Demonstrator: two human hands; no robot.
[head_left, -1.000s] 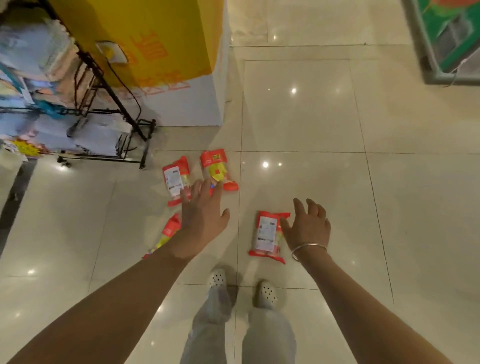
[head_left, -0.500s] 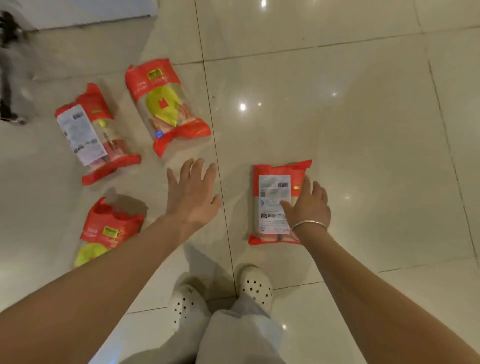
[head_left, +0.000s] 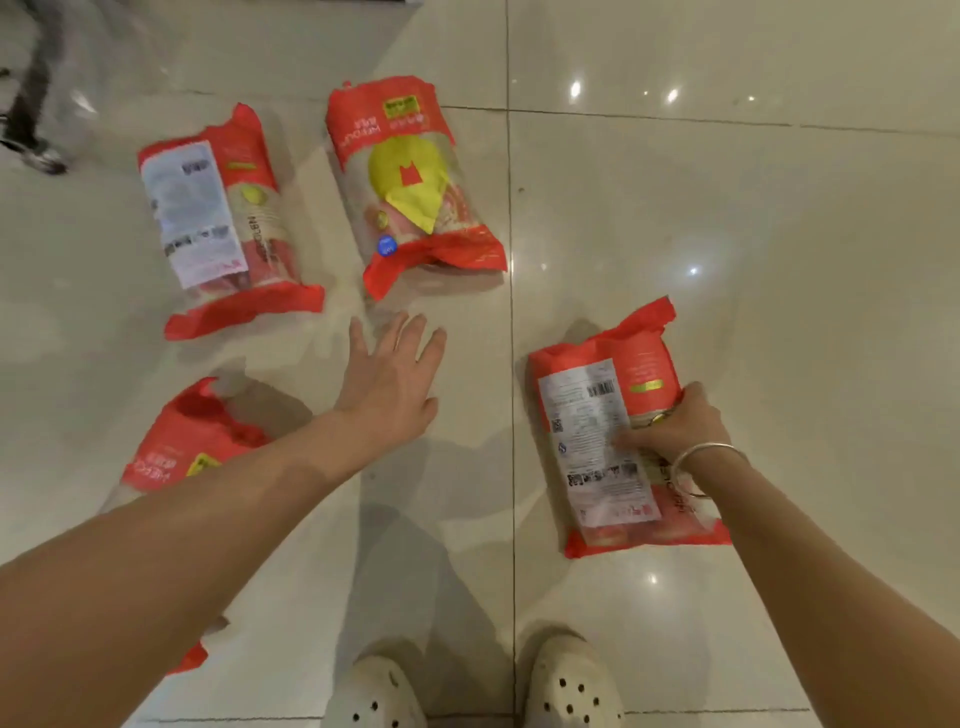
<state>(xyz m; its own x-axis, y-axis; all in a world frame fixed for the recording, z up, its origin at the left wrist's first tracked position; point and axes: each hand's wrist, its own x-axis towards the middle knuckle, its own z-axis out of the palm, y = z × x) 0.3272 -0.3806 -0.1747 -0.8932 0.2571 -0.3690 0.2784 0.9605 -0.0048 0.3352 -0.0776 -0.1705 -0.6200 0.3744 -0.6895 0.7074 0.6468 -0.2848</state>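
**Get under the edge of the packet, and give the free hand a target**

The right hand (head_left: 675, 428) has its fingers curled over the right long edge of the gripped packet (head_left: 587, 415), with the thumb pressed on the white barcode label. A silver bangle (head_left: 701, 457) sits on that wrist. The packet lies on the glossy floor (head_left: 779, 260) just right of the tile joint (head_left: 511, 208), and its far seal curls up off the tiles.

To lift it well, I judge, the fingertips should work under the edge rather than pinch slippery film from above. Tipping the packet toward the tile joint first would open that gap. A hold near mid-length should keep the soft bag from sagging.

The left hand (head_left: 389, 384) is spread wide with straight fingers, holding nothing, just left of the tile joint. Its nearest target is the yellow-crest packet (head_left: 410, 192), farther off and right up against the left side of the tile joint. The crimped red seal of that packet faces the hand and looks like the easiest place to grip.

All four packets are sealed film bags with red ends and a clear middle. Pinkish-red contents show through the clear part. The view is too blurred to tell what food it is.

- **Back-label packet** (head_left: 218, 223): it lies well left of the tile joint, label side up.
- **Crumpled packet** (head_left: 182, 447): it also lies well left of the tile joint but nearer the person, partly hidden under the left forearm, with its top end puckered upward.
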